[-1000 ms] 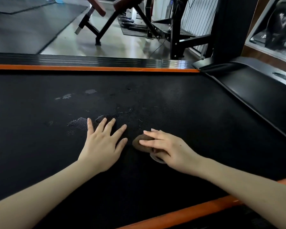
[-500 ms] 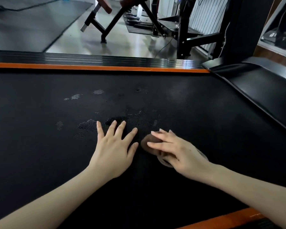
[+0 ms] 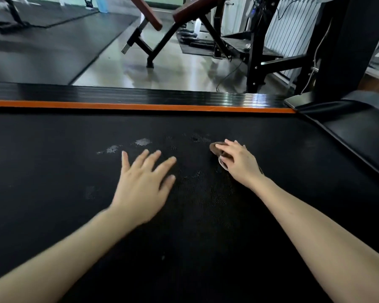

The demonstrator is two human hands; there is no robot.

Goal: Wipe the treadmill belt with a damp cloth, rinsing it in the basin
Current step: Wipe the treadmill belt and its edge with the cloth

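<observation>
A person leans over a black treadmill belt [image 3: 53, 171] that fills the view from left to right, both bare forearms reaching in from the near edge. The right hand [image 3: 239, 164] rests on a small brown cloth [image 3: 216, 149] out toward the far right of the belt, fingers laid almost straight across it and pressing it flat to the surface; only the cloth's left end and a pale edge show from under the hand. The left hand [image 3: 143, 182] is palm down over the belt, well apart from the cloth, fingers spread and straight, holding nothing. Pale wet patches [image 3: 142, 141] lie on the belt just beyond the left hand, with fainter damp marks between the two hands. An orange strip [image 3: 140, 106] and a glossy black rail [image 3: 140, 94] run along the far side, and a black cover [image 3: 348, 125] rises at the right. Beyond them is a gym floor with a bench [image 3: 162, 25]. This looks like the wiping step, with the cloth working the far right area and much of the left belt not yet visibly damp. The next move calls for steady downward pressure and overlapping strokes toward the patches on the left. No basin is in view, so a rinse would mean lifting the cloth away from the belt. A small blue shape [image 3: 102, 5] on the far floor may be a container, but it is too blurred to tell.
</observation>
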